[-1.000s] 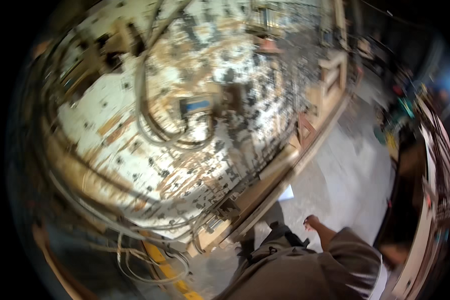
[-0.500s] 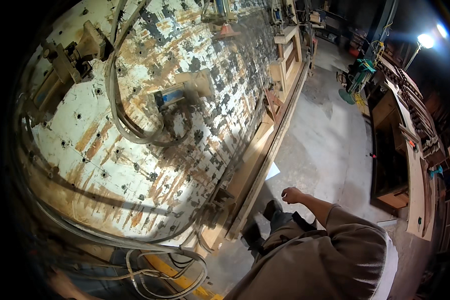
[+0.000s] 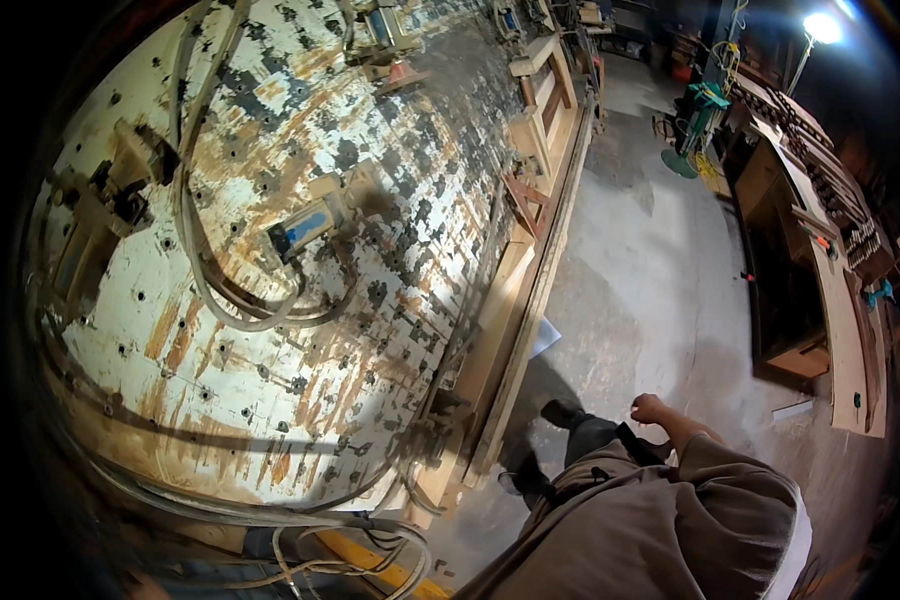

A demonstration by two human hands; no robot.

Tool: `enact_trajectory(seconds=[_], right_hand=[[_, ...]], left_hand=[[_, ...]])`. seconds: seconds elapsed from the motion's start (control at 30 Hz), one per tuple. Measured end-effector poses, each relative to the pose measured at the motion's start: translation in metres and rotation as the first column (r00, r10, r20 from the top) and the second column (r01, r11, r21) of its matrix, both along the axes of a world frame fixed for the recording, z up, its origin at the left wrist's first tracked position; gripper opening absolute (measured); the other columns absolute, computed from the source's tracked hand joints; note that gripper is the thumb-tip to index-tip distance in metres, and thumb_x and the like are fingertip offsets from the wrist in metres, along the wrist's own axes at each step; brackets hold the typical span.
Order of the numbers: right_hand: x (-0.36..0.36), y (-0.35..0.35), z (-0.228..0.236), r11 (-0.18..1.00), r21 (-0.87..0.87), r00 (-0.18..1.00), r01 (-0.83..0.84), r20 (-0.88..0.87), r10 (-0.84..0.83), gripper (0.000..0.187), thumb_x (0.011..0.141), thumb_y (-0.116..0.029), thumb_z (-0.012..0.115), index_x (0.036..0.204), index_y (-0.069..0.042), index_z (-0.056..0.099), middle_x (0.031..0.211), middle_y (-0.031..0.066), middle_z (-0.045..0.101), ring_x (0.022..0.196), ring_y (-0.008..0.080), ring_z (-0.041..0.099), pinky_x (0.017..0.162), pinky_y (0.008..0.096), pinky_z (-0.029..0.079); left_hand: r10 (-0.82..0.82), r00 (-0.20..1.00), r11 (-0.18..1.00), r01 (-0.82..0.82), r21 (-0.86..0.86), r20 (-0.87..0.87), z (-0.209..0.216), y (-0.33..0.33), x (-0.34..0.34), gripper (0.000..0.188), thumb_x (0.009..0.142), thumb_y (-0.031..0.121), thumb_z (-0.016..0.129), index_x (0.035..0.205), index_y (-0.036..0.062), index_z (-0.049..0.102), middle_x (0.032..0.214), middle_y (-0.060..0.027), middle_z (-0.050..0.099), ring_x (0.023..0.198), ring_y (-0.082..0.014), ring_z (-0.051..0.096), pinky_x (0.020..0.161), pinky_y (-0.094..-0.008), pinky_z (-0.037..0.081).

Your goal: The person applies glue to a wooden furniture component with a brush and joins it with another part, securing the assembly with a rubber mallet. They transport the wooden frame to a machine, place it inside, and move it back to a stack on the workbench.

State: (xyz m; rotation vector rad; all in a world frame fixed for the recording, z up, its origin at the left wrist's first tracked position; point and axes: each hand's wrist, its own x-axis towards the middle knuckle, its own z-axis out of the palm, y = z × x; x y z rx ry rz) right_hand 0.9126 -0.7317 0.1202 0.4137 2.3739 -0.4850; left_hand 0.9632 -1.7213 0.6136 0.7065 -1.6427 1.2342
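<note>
My right hand (image 3: 650, 408) hangs beside my body over the concrete floor (image 3: 660, 290), fingers curled in with nothing in them. A brown sleeve (image 3: 715, 455) covers the arm. My dark shoes (image 3: 562, 412) stand just left of the hand, close to the wooden edge rail (image 3: 530, 310) of a big worn white worktable (image 3: 270, 330) full of holes. My left hand is out of view.
Thick hoses (image 3: 205, 290) loop over the table around a blue-topped clamp block (image 3: 305, 228). More hoses and a yellow strip (image 3: 380, 565) lie at the table's near end. Wooden benches and shelves (image 3: 835, 300) line the right wall, and a green machine (image 3: 698, 110) stands far back under a bright lamp.
The view has steadied and swung so more of the table and floor shows. My right hand stays low beside my body, shifted a little to the right.
</note>
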Motion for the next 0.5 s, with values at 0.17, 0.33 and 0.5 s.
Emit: enact_trajectory(seconds=[0.17,0.33,0.5], right_hand=[[0.026,0.045,-0.007,0.930,-0.146,0.938,0.336,0.138,-0.317,0.016,0.078,-0.014,0.058,0.078,-0.001,0.068,0.074,0.0108,0.071,0.060,0.0186,0.069,0.058,0.0325,0.058],[0.002,0.068,-0.033,0.912,-0.246,0.944,0.329,0.086,-0.317,0.017,0.079,-0.013,0.060,0.086,-0.001,0.069,0.074,0.0103,0.070,0.062,0.0190,0.070,0.058,0.0333,0.059],[0.002,0.135,-0.114,0.857,-0.348,0.918,0.380,0.027,-0.396,0.024,0.081,-0.014,0.065,0.101,0.000,0.068,0.076,0.0110,0.070,0.061,0.0198,0.070,0.055,0.0327,0.058]], left_hand=[[-0.061,0.998,0.998,0.061,-0.002,-0.016,0.003,0.030,-0.021,0.047,0.082,0.048,0.058,0.057,0.0085,0.065,0.057,-0.0129,0.060,0.051,-0.0314,0.058,0.048,-0.0440,0.048],[0.030,0.993,0.983,-0.009,0.183,-0.111,0.020,0.028,0.002,0.047,0.085,0.046,0.052,0.068,0.0046,0.068,0.068,-0.0147,0.065,0.061,-0.0312,0.063,0.056,-0.0427,0.051],[-0.210,0.875,0.924,0.324,0.205,-0.436,-0.017,0.142,-0.036,0.030,0.086,0.027,0.053,0.077,0.0014,0.066,0.075,-0.0149,0.065,0.065,-0.0297,0.061,0.061,-0.0398,0.050]])
